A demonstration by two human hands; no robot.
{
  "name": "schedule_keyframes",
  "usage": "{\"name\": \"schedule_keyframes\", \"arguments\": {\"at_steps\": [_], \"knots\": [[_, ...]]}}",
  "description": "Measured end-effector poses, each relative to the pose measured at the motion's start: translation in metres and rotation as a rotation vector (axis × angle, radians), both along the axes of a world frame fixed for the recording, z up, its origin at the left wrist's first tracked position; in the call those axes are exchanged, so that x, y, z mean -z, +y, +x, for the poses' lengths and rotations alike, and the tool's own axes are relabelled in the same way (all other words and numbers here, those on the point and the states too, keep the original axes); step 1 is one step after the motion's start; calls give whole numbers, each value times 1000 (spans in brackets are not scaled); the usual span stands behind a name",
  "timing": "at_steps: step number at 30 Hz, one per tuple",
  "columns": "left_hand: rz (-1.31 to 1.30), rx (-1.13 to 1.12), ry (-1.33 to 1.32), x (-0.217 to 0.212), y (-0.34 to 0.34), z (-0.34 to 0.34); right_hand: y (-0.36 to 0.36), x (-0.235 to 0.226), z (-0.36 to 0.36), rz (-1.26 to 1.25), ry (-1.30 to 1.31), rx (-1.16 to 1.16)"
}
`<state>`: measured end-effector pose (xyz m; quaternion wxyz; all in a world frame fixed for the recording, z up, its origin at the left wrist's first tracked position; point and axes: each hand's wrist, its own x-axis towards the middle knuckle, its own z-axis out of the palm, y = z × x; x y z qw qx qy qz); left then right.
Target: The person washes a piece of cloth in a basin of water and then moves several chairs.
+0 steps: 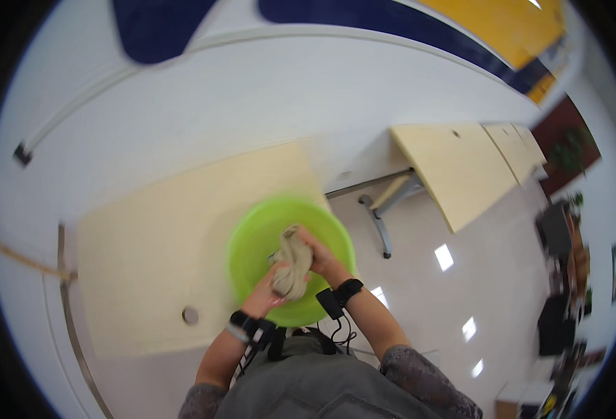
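A bunched beige cloth (pixel 293 264) is gripped between both my hands, above a large lime-green basin (pixel 252 234). My left hand (pixel 267 290) is closed on the cloth's lower left part. Higher up and to the right, my right hand (pixel 316 253) clasps its other side, with the fingers partly behind the folds. The cloth looks twisted and folded over itself. What lies at the bottom of the basin is mostly hidden by the hands and the cloth.
The basin stands at the right edge of a pale wooden table (pixel 147 244) with a round hole (pixel 191 315) near its front. Beyond a stretch of glossy floor (pixel 420 293), another wheeled table (pixel 455 164) stands along the white wall (pixel 266 91). Black straps with cables circle both my wrists.
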<state>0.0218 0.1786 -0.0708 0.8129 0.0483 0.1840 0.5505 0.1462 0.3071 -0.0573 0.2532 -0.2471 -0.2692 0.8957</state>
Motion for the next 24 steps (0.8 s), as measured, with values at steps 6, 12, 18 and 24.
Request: {"name": "schedule_keyframes", "arguments": {"at_steps": [6, 12, 18, 24], "knots": [[-139, 225, 541, -36, 18, -13, 2, -15, -14, 466, -266, 17], [391, 310, 1552, -46, 24, -15, -6, 1, -42, 1151, -881, -112], [314, 321, 1419, -35, 23, -17, -4, -27, -23, 658, -525, -75], [332, 468, 1396, -54, 37, -19, -2, -44, -14, 1044, -659, -269]]}}
